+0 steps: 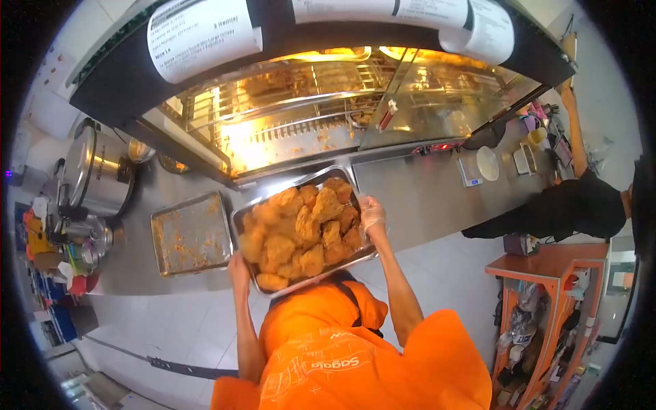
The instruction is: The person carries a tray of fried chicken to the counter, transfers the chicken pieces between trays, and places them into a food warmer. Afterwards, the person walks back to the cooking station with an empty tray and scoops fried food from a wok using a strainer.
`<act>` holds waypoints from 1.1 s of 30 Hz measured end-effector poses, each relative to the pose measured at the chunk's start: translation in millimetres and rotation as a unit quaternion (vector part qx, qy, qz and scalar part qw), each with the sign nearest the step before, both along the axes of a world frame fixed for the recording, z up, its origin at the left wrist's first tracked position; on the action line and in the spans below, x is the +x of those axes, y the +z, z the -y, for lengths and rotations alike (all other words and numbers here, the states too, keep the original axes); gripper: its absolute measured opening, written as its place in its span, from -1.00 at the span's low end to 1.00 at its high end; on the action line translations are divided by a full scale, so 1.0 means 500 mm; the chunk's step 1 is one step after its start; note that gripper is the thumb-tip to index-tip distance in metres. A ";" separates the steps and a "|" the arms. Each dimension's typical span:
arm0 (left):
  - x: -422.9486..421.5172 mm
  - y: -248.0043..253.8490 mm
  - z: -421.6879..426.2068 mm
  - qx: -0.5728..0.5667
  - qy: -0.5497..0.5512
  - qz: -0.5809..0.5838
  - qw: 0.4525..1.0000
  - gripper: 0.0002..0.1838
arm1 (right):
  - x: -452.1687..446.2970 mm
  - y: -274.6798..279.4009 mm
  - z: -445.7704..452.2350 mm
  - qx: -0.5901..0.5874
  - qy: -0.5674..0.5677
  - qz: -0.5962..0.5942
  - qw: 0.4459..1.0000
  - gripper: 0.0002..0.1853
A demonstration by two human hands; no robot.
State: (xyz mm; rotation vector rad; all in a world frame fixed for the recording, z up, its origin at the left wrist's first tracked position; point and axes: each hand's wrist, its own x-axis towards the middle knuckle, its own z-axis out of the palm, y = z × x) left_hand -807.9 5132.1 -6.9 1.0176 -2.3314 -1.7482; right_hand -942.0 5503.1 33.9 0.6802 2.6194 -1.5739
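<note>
A metal tray (324,275) heaped with fried chicken pieces (301,229) is held in front of my body, at the counter's edge below the display warmer. My left hand (239,272) grips its near left side, the fingers partly hidden by the rim. On the right side, my right hand (372,217), in a clear plastic glove, is closed around the edge. The tray slants, its right end farther from me. Left of it, a second metal tray (191,236) with scattered crumbs lies on the counter.
The lit display warmer (294,113) has wire racks inside and a glass pane at right. Paper slips (201,34) hang on its top. A large pot (99,167) stands at left. A scale (470,171) and bowl (487,162) sit at right, near another person (560,208) in black.
</note>
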 end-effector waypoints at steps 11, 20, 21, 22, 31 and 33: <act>0.095 0.161 -0.060 0.246 0.181 -0.047 0.951 -0.52 | -0.313 0.101 0.161 0.167 0.307 -0.085 0.933 -0.66; 0.046 0.147 -0.150 0.367 0.177 -0.076 0.910 -0.52 | -0.377 0.101 0.153 0.176 0.328 -0.268 0.889 -0.75; 0.052 0.150 -0.145 0.364 0.178 -0.071 0.912 -0.52 | -0.332 0.097 0.140 0.176 0.256 -0.398 0.863 -0.72; 0.049 0.150 -0.145 0.367 0.176 -0.079 0.910 -0.53 | -0.296 0.099 0.127 0.176 0.256 -0.397 0.864 -0.72; -0.014 0.140 -0.187 0.433 0.161 -0.100 0.881 -0.55 | 0.001 0.123 0.056 0.126 0.155 -0.158 0.967 -0.46; -0.038 0.155 -0.213 0.431 0.141 -0.117 0.884 -0.56 | 0.036 0.082 0.057 0.056 0.219 -0.104 0.969 -0.42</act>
